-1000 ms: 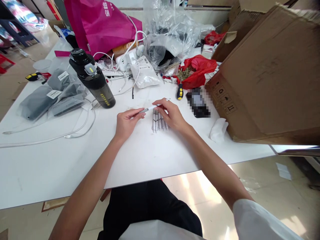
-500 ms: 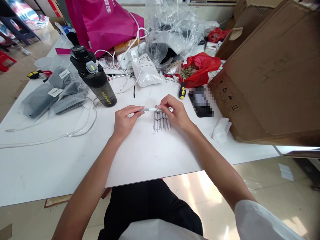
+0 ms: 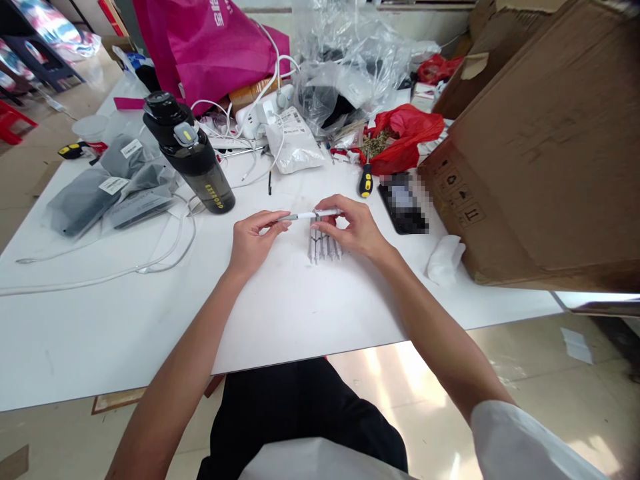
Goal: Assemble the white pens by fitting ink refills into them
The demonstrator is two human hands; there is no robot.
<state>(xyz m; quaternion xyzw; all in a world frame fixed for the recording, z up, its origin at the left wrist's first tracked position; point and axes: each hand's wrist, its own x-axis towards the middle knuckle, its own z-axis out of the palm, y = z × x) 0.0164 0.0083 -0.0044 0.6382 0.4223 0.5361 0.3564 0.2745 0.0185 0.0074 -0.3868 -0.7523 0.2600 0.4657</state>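
A slim white-and-grey pen (image 3: 303, 215) is held level above the table between my two hands. My left hand (image 3: 253, 243) pinches its grey end between thumb and fingers. Around the other end, the thumb and fingers of my right hand (image 3: 353, 227) are closed, and they partly hide that end. Just below and behind my right hand, several similar pens (image 3: 323, 248) lie side by side in a row on the white table (image 3: 280, 313). My right fingers cover their upper ends.
A black water bottle (image 3: 193, 157) stands at left beside bagged parts (image 3: 83, 200) and white cables (image 3: 165, 250). Behind are a padded parcel (image 3: 295, 143) and a red bag (image 3: 410, 137). To the right lie a screwdriver (image 3: 366, 181), a phone (image 3: 404, 213), crumpled tissue (image 3: 444, 260) and a large cardboard box (image 3: 545, 160).
My right fingers have shifted along the pen and opened slightly apart, so more of its right end shows. My left hand keeps its pinch on the grey end.
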